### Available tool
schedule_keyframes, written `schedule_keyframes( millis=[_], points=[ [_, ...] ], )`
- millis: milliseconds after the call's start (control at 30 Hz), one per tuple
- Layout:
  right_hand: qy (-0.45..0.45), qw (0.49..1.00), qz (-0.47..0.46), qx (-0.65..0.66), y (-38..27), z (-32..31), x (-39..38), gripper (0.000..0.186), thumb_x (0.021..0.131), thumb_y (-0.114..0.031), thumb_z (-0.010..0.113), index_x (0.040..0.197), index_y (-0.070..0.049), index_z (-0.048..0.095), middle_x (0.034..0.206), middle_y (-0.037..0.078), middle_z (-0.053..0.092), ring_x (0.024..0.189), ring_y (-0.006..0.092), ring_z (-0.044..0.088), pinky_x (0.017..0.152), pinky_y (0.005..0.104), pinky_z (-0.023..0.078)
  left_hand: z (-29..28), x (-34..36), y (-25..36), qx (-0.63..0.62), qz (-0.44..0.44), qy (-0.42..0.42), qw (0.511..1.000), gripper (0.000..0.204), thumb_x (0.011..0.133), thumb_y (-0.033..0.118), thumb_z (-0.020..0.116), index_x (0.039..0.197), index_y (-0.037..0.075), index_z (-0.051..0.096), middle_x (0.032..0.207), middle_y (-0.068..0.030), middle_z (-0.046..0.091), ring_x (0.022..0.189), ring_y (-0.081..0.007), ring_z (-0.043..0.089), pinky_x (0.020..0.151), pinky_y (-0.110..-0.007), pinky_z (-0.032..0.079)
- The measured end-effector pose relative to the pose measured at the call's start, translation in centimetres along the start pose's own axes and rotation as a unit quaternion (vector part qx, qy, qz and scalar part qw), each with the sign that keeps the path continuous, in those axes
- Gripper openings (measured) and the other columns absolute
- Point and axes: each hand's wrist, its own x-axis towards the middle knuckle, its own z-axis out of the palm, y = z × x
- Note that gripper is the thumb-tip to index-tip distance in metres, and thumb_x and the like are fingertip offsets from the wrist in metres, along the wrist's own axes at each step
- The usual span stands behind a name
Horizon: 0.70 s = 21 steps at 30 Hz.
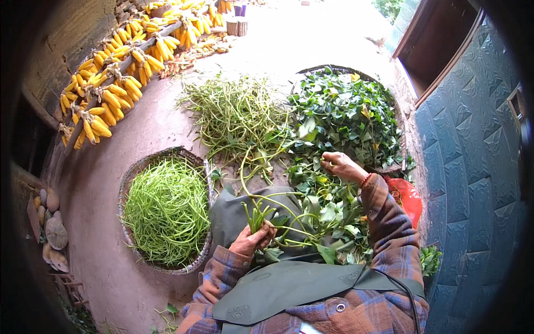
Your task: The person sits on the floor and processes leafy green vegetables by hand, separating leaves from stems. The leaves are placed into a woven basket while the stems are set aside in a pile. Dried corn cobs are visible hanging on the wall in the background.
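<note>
My left hand grips a small bunch of cut green stems above my lap, with long leafy vines trailing beside it. My right hand is pinched at the edge of the leaf pile; what is between its fingertips is too small to make out. Under the vines lies a dark green apron. A heap of long pale stalks with few leaves lies beyond my hands. At the left is a woven basket heaped with stripped green stems.
Corn cobs hang from a pole at upper left. Gourds or squash sit along the left wall. A red plastic bag is by my right arm. A blue panelled door stands at right; log stumps are at the back.
</note>
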Motion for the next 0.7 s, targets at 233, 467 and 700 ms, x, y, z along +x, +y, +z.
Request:
schedule_keyframes(
  millis=[233, 467, 700],
  points=[
    [-0.05, 0.96, -0.063, 0.268, -11.2, 3.7, 1.7, 0.028, 0.093, -0.03, 0.066, 0.107, -0.006, 0.064, 0.081, 0.006, 0.065, 0.075, 0.0144, 0.059, 0.068, 0.0308, 0.047, 1.0, 0.5, -0.2, 0.054, 0.023, -0.032, 0.998, 0.028, 0.102, 0.032, 0.052, 0.095, 0.005, 0.056, 0.08, -0.0007, 0.053, 0.058, -0.0069, 0.039, 0.053, -0.022, 0.03],
    [-0.106, 0.958, -0.164, 0.21, -14.3, 5.8, 4.1, 0.024, 0.085, -0.026, 0.072, 0.099, -0.007, 0.071, 0.082, 0.011, 0.068, 0.074, 0.0203, 0.064, 0.067, 0.0343, 0.05, 1.3, -0.3, 0.4, 0.072, 0.0, -0.044, 0.996, 0.023, 0.103, 0.027, 0.052, 0.091, 0.007, 0.055, 0.076, 0.0007, 0.052, 0.061, -0.0077, 0.039, 0.057, -0.023, 0.031],
    [-0.116, 0.964, -0.196, 0.139, -15.0, 5.3, 3.1, 0.016, 0.079, -0.013, 0.063, 0.092, -0.005, 0.066, 0.078, 0.018, 0.065, 0.074, 0.0336, 0.065, 0.069, 0.0397, 0.05, 0.9, 0.1, -0.4, 0.06, -0.021, -0.023, 0.998, 0.025, 0.103, 0.027, 0.05, 0.091, 0.006, 0.054, 0.076, -0.0008, 0.05, 0.06, -0.0077, 0.038, 0.056, -0.023, 0.032]
  ],
)
